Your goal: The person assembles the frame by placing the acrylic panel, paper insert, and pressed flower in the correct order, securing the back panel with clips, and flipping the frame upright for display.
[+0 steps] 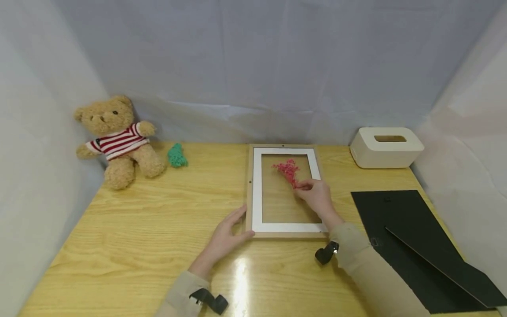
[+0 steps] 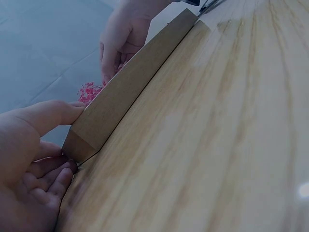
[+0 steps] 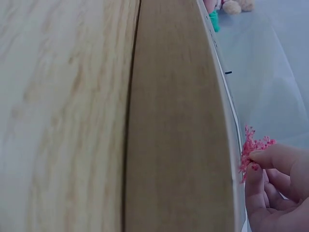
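Probably a cloth-screened (image 1: 253, 66) tabletop (image 1: 158, 229) booth

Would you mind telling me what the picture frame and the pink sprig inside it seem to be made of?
The picture frame looks like light matte wood or wood-look board, with a white inner mat. The pink sprig looks like dried or artificial flowers, tiny clustered tufts; which one is unclear.
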`<control>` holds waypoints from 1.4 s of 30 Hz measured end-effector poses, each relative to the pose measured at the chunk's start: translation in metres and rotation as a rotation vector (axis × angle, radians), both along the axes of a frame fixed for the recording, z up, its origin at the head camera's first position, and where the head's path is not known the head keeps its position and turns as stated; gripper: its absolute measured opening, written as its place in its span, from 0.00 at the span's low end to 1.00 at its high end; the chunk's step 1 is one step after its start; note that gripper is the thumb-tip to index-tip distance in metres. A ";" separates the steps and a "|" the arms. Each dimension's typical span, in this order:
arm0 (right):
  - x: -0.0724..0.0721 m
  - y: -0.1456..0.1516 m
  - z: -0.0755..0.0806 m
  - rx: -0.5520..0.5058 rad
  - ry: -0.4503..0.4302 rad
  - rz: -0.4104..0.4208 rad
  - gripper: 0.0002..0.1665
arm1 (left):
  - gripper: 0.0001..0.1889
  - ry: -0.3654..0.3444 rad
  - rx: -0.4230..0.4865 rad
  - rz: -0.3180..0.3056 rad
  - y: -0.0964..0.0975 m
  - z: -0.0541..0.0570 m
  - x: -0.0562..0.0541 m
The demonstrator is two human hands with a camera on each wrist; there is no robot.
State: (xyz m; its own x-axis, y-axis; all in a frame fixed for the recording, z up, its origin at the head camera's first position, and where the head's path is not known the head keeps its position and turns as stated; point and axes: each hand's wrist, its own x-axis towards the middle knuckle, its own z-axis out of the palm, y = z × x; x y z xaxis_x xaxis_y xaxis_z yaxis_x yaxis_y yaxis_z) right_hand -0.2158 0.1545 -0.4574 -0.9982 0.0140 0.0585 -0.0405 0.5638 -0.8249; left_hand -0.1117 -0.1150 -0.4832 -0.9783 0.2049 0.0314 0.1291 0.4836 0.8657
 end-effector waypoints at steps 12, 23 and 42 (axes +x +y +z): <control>0.009 -0.004 0.002 -0.053 -0.028 0.013 0.13 | 0.41 0.005 -0.004 -0.001 0.000 0.000 -0.001; 0.043 0.009 0.008 -0.042 0.053 0.120 0.22 | 0.41 0.003 -0.007 -0.008 0.000 -0.001 0.001; 0.078 0.103 0.032 0.248 0.071 0.182 0.39 | 0.42 0.000 -0.012 -0.010 -0.001 -0.003 -0.004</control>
